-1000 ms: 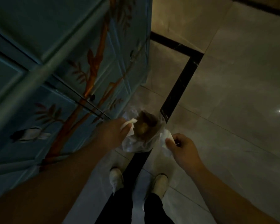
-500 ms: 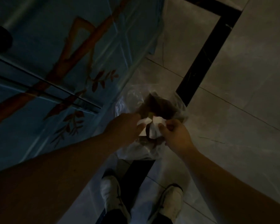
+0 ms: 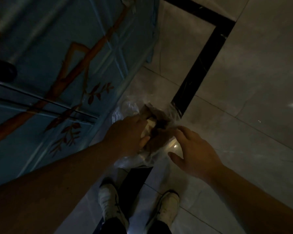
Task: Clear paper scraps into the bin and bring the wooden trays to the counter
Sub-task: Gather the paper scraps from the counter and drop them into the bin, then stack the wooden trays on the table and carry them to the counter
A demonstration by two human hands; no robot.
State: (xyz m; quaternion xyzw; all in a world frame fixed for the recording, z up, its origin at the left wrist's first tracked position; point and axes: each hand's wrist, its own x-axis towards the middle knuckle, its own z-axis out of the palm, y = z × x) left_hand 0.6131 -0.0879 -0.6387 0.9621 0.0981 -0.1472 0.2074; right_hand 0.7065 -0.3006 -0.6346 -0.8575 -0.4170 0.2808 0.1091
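– Where are the paper scraps?

– The white crumpled paper scraps [image 3: 148, 128] sit in the mouth of a clear plastic bin bag [image 3: 125, 107] on the pale tiled floor [image 3: 243, 81], beside a blue painted cabinet [image 3: 74, 48].

– And the hands?

– The left hand [image 3: 127, 134] closes on the scraps, though dim light blurs the grip. The right hand [image 3: 195, 152] hovers alongside, fingers spread, holding nothing.

**Paper scraps at the bin's mouth**

The bin [image 3: 125, 108], lined with a clear, crinkled plastic bag, stands on the floor against the blue painted cabinet. Its open mouth shows dark brown contents. White paper scraps [image 3: 149, 127] sit at the opening. The dim light hides further detail.
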